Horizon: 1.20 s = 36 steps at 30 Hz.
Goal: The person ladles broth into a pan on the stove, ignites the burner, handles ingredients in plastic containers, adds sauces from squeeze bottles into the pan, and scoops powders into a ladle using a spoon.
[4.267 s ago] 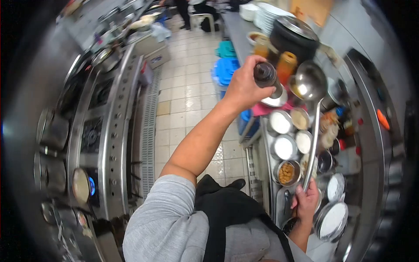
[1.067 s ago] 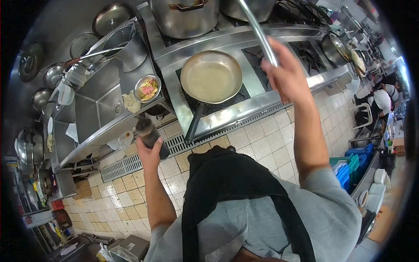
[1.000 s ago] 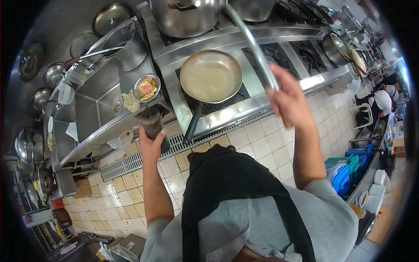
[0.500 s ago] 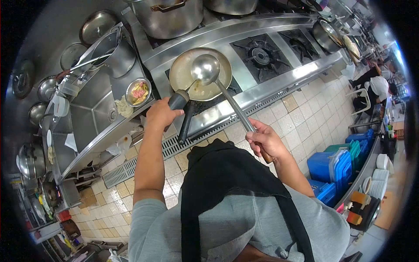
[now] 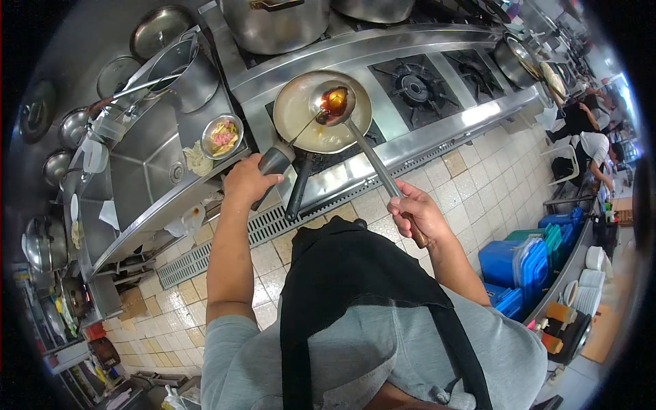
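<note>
My left hand (image 5: 247, 181) is wrapped round a dark squeeze bottle (image 5: 276, 160), tipped so that its thin spout points into the ladle. The ladle (image 5: 372, 161) is in my right hand (image 5: 418, 213), gripped near the brown end of its handle. A glossy dark brown liquid (image 5: 335, 101) lies in the ladle's bowl. Beneath the ladle is a wide frying pan (image 5: 292, 123) on a burner, its inside pale and shiny. The pan's black handle (image 5: 298, 188) points toward me, just right of the bottle.
A small metal bowl (image 5: 222, 136) of yellow and pink pieces stands left of the pan, beside a sink (image 5: 140, 167). Large pots (image 5: 277, 27) sit behind. An unlit-looking burner (image 5: 417, 90) is to the right. Farther right are blue bins (image 5: 509, 263) and people (image 5: 593, 145).
Dark brown liquid has come into the ladle, which looked nearly bare before. Both hands have kept their holds. The scene has shifted slightly, and another person shows at the far right.
</note>
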Motion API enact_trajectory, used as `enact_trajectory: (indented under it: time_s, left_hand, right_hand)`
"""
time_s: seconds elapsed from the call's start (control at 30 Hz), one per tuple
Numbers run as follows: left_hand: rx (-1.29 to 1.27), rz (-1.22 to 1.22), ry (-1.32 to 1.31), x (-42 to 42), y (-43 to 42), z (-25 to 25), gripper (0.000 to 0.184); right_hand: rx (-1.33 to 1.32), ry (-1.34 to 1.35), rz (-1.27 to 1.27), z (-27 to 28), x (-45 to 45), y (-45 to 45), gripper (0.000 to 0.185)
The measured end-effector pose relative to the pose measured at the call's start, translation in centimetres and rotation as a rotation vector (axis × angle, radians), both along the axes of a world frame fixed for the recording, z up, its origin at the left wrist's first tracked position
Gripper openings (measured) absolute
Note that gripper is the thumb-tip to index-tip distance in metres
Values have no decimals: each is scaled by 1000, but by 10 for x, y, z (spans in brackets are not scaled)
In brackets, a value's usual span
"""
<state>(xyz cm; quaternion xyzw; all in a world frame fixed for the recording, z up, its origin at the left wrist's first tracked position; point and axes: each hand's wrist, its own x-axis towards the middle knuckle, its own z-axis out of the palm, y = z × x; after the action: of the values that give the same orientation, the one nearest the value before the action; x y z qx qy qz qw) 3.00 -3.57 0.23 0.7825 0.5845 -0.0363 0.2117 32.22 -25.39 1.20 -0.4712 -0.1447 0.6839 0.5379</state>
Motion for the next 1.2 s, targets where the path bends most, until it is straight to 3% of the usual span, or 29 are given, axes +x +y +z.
enact_trajectory:
  time_s: [0.47, 0.6, 0.67, 0.7, 0.73, 0.77, 0.8, 0.87, 0.93, 0.97, 1.0, 1.07, 1.1, 1.2]
  left_hand:
    - [-60, 69, -106, -25, -24, -4, 64]
    - [-77, 102, -150, -35, -28, -21, 66]
    - [-34, 119, -294, -44, -30, -43, 65]
    - [-34, 119, -294, -46, -32, -55, 65]
    - [-30, 162, -480, -48, -34, -66, 63]
    - [-26, 206, -667, -49, -36, -75, 63]
    - [-26, 205, -667, -48, -38, -81, 63]
    - [-8, 239, -1039, -41, -44, -92, 66]
    - [8, 259, -1088, -33, -48, -102, 66]
    - [25, 277, -1137, -30, -50, -108, 66]
    - [23, 277, -1139, -27, -51, -115, 66]
    - [65, 268, -1121, -22, -50, -132, 65]
    - [26, 282, -1161, -18, -50, -137, 64]
    - [30, 269, -1089, -13, -49, -143, 64]
  right_hand:
    - [-13, -48, -14, 4, -9, 6, 52]
    - [-13, -196, 10, 3, -8, 7, 54]
    - [-7, -282, 25, -3, -9, 7, 56]
    - [-13, -459, 49, -6, -10, 8, 57]
    - [-20, -635, 74, -9, -12, 9, 59]
    - [-21, -635, 73, -14, -15, 10, 59]
    - [0, -743, 68, -20, -19, 11, 61]
    - [20, -853, 64, -21, -25, 13, 62]
    - [-79, -631, 120, -16, -31, 14, 63]
    - [-88, -484, 74, -24, -33, 16, 55]
    - [-90, -486, 73, -22, -31, 17, 55]
    - [-79, 193, -4, -15, -26, 22, 37]
    - [-77, 334, -18, -16, -25, 24, 22]
    - [-103, 475, -84, -13, -26, 22, 24]
